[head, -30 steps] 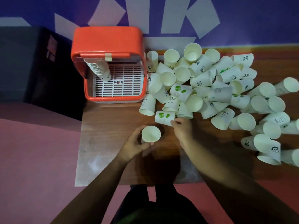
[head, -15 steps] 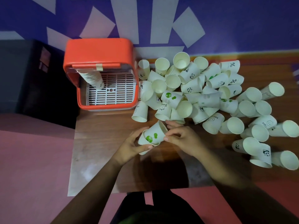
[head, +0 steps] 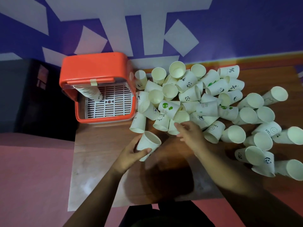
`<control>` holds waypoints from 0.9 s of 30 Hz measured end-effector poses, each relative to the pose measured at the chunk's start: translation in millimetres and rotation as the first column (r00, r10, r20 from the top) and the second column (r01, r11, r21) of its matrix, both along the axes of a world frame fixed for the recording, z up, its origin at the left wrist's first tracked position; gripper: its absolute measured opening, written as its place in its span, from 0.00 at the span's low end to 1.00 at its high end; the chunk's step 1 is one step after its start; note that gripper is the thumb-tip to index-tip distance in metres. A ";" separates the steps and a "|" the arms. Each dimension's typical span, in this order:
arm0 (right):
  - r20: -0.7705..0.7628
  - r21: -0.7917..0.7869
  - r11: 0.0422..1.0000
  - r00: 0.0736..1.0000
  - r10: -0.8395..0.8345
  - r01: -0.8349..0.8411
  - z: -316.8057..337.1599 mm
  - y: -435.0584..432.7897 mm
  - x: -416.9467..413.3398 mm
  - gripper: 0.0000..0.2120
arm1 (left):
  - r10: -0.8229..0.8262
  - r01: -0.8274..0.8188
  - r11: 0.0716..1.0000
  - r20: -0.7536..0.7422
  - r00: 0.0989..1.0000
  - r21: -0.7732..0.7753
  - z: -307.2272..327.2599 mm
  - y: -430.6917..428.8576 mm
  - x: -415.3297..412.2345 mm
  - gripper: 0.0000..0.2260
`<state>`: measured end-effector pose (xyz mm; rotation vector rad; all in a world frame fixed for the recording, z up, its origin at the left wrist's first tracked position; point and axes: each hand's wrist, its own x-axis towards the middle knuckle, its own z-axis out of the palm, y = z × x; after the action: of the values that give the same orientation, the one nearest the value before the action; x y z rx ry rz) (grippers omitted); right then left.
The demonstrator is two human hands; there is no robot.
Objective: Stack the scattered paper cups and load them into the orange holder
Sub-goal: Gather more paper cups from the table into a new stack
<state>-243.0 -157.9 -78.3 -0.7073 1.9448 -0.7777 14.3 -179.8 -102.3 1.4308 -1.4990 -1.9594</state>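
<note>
My left hand [head: 131, 154] grips a short stack of white paper cups [head: 148, 143], mouth up, just above the wooden table [head: 101, 161]. My right hand [head: 191, 134] has its fingers apart and reaches into the near edge of the scattered cup pile [head: 208, 108], with its fingertips at a lying cup [head: 172, 128]. It holds nothing. The orange holder [head: 98, 66] stands at the table's far left corner. Its front is open, with a white grid floor [head: 111, 104] and a leaning stack of cups [head: 91, 92] inside at the left.
Loose cups cover the table from beside the holder to the right edge, some upright and most on their sides. A dark cabinet [head: 24, 95] stands left of the table. A purple wall with white shapes [head: 246, 30] rises behind.
My right hand lifted the green-dotted cup from the pile and pushed it into the cup in my left hand. It then let go and moved back to the pile.
</note>
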 end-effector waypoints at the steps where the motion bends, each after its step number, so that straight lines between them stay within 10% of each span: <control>1: -0.164 -0.003 1.000 0.986 0.003 -0.004 -1.4 -3.3 -7.7 0.22 | 0.010 -0.010 1.000 -0.004 1.000 0.002 -0.2 0.3 -2.6 0.29; 8: -0.761 -0.029 0.943 0.618 0.194 -0.331 -9.6 -7.8 -20.3 0.17 | 0.075 -0.074 0.997 -0.009 0.997 0.036 0.4 -0.3 -16.0 0.31; 15: -0.805 0.195 0.842 0.409 0.431 -0.502 -28.6 12.4 -58.9 0.10 | 0.074 -0.075 0.997 0.009 0.997 0.037 -0.6 -2.4 -24.9 0.33; 23: -0.469 -0.257 0.922 0.872 0.142 -0.288 5.5 19.6 -62.4 0.05 | 0.026 -0.026 1.000 0.015 1.000 0.004 2.2 -2.4 -45.2 0.26; 27: -0.250 -0.248 0.931 0.946 0.204 -0.266 11.8 26.6 -46.0 0.10 | -0.013 0.013 1.000 -0.014 1.000 -0.018 4.8 -0.8 -54.9 0.28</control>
<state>-289.0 -131.3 -66.5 -1.2230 1.9144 -0.8602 -40.5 -180.6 -97.5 1.4005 -1.5192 -1.9550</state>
